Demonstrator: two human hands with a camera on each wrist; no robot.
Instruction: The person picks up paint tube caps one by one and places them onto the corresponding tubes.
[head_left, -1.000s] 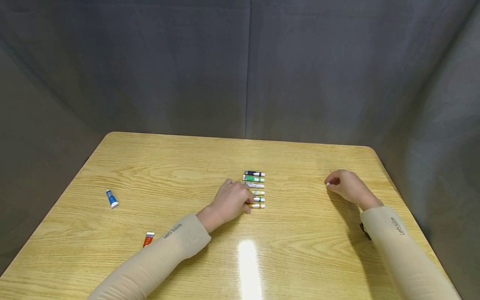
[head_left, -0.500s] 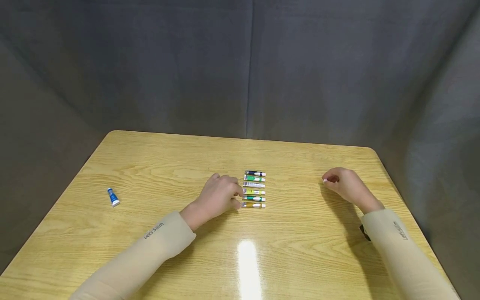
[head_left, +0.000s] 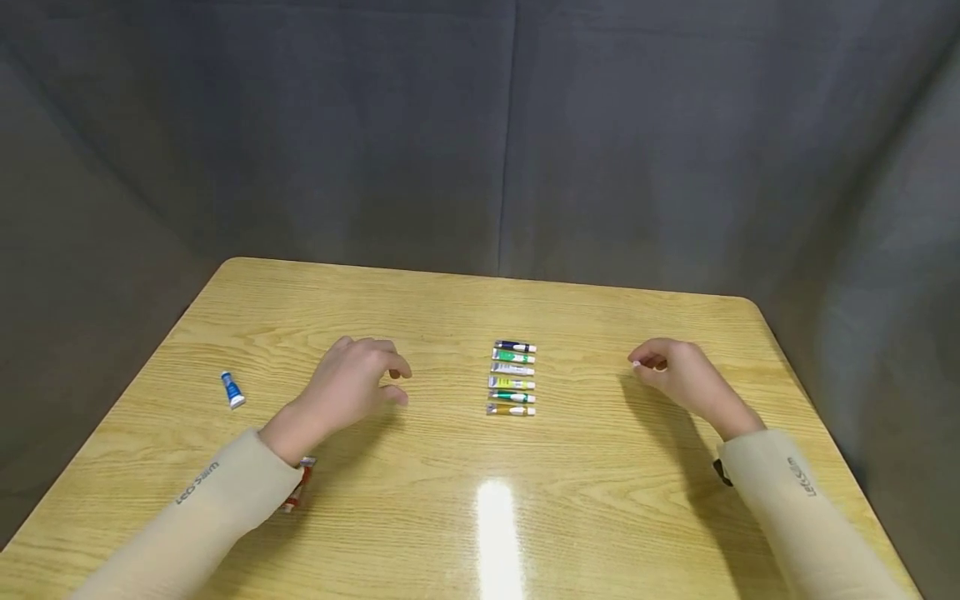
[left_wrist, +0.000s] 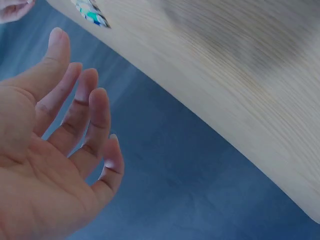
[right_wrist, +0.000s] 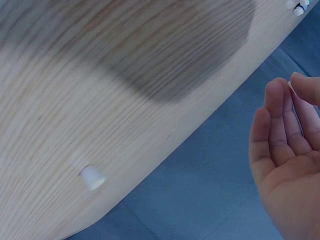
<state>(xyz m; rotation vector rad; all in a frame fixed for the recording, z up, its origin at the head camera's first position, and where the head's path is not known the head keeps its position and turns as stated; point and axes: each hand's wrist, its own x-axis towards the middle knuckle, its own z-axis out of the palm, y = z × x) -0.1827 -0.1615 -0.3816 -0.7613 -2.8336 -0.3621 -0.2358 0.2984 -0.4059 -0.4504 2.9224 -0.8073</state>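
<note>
My left hand (head_left: 356,379) hovers over the left half of the table, its fingers loosely curved and the palm bare in the left wrist view. Partly under the left sleeve lies a red paint tube (head_left: 306,473). A blue paint tube (head_left: 232,390) rests farther left. Mid-table is a neat stacked row of several small paint tubes with white caps, from a dark blue tube (head_left: 514,346) at the back to an ochre tube (head_left: 511,410) at the front. On the right, my right hand (head_left: 678,375) pinches a tiny white piece (head_left: 636,363) between thumb and forefinger; its kind is unclear.
The wooden table (head_left: 600,500) has grey curtains (head_left: 375,150) behind it and at both sides. In the right wrist view, a small white cap-like thing (right_wrist: 92,177) stands on the wood. A bright reflection shows at the front.
My left hand has withdrawn leftward from the tube row, uncovering all of it. My right hand has shifted slightly left, still pinching the white piece. The tubes have kept their places.
</note>
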